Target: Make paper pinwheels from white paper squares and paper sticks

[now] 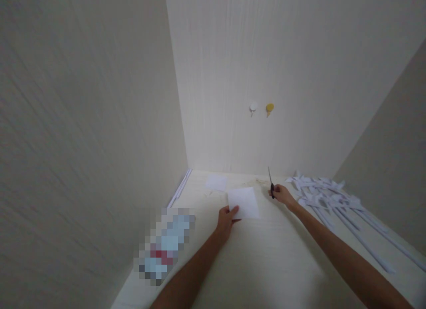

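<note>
My left hand (226, 220) pinches the lower left corner of a white square sheet of paper (244, 201), thumb on top and fingers beneath. To its right, my right hand (280, 194) is closed around the dark handles of a pair of scissors (272, 190), whose thin blades point up and away from me. The scissors and the held paper are apart. Behind the held sheet, another white piece of paper (216, 182) lies flat near the back wall.
Rolled paper sticks and folded paper pieces (322, 193) are heaped on the right of the pale table (259, 264). Thin paper strips (179, 188) lie along the left wall. A blurred-out object (168, 247) sits at left. Two wall hooks, white (253, 107) and yellow (269, 108), are on the back wall.
</note>
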Demonstrator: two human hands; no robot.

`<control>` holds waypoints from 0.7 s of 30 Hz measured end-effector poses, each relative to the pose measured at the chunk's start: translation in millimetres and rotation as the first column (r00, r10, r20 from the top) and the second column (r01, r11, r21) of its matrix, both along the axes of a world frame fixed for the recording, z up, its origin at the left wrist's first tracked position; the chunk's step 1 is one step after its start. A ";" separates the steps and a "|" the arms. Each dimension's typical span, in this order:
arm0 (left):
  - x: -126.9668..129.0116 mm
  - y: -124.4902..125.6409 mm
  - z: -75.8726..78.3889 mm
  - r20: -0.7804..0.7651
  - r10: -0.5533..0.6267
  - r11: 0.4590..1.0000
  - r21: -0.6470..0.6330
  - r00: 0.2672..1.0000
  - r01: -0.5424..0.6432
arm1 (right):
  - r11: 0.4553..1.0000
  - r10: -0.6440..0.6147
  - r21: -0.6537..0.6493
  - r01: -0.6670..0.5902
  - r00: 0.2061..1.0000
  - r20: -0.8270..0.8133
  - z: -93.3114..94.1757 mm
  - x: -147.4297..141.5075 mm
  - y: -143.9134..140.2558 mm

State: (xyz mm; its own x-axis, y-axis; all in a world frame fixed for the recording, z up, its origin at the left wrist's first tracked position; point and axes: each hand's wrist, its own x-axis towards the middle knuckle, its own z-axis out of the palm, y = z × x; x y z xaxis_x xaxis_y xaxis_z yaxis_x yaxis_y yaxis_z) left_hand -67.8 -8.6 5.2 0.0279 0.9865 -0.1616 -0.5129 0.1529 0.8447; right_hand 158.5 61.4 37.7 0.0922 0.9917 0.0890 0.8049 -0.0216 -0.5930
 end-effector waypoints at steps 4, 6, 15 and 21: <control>0.3 0.1 0.1 -0.025 -0.005 1.000 -0.005 1.000 0.005 | 0.995 0.100 0.048 -0.090 0.952 -0.290 -9.6 -20.0 -40.9; 0.7 0.4 -0.3 -0.052 -0.018 1.000 -0.001 0.999 0.018 | 0.987 0.148 0.040 -0.157 0.773 -0.617 -17.1 -28.3 -60.3; 3.5 0.3 -5.0 -0.173 -0.070 0.995 0.055 0.982 0.080 | 0.991 0.080 -0.002 -0.131 0.613 -0.786 -35.4 -49.3 -90.5; 15.2 5.6 -2.0 -0.129 0.007 0.999 0.038 0.992 -0.002 | 1.000 0.003 0.016 0.019 0.560 -0.828 -36.1 -55.9 -88.6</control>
